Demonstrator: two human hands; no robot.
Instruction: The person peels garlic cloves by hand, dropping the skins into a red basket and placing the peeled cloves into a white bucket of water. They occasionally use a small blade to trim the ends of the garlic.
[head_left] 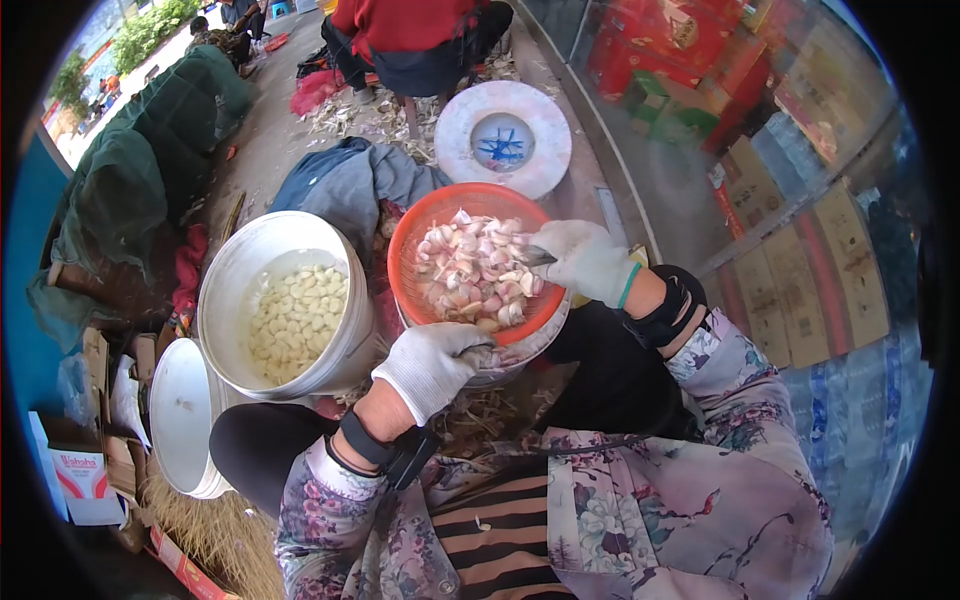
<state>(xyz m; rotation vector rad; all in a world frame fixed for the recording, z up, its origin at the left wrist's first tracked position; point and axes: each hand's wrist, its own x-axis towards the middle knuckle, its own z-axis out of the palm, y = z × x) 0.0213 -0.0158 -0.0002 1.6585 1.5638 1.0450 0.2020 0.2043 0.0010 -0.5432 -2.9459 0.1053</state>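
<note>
Floral cloth (640, 510) drapes nearest; left hand (430, 368) curls closed at round plastic basket (402, 240), right hand (585, 262) grips blade (539, 256).

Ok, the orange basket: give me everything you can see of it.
Round, shallow orange basket, plastic by its look, with a smooth rim. Pinkish-white garlic cloves heap inside, hiding its bottom. It sits atop a pale container, right of the white bucket. The left hand is at its near rim; contact is unclear.
</note>
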